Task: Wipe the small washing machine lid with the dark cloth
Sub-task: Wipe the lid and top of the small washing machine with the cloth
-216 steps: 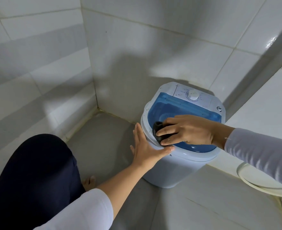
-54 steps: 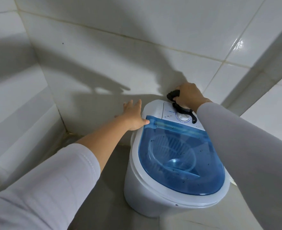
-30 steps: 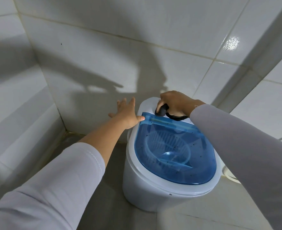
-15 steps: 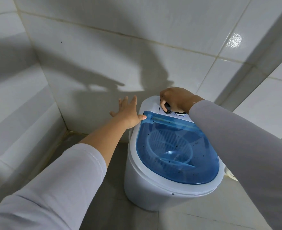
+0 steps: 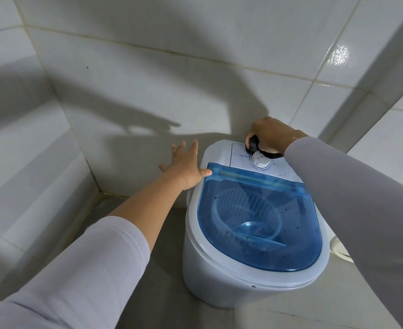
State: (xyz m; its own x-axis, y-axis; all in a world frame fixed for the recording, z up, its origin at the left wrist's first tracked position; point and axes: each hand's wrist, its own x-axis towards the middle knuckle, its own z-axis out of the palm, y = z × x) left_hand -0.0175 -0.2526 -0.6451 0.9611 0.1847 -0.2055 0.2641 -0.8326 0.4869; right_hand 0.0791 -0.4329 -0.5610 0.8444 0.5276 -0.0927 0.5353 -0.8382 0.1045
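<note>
Dark cloth (image 5: 254, 145) under right hand (image 5: 270, 134)

The right hand (image 5: 270, 136) is covering most of the cloth (image 5: 253, 144). The right sleeve (image 5: 352, 198) is hiding the machine's (image 5: 221, 281) right rim and most of a hose (image 5: 339, 249). Panel (image 5: 239, 156) lettering is reading too small.

Evenly bright, soft indoor light. Long arm shadows thrown across the tiled wall (image 5: 148, 96) (one with spread fingers). Small glare spot (image 5: 340, 55) upper right. Sharp throughout; grout lines bowed toward edges.
</note>
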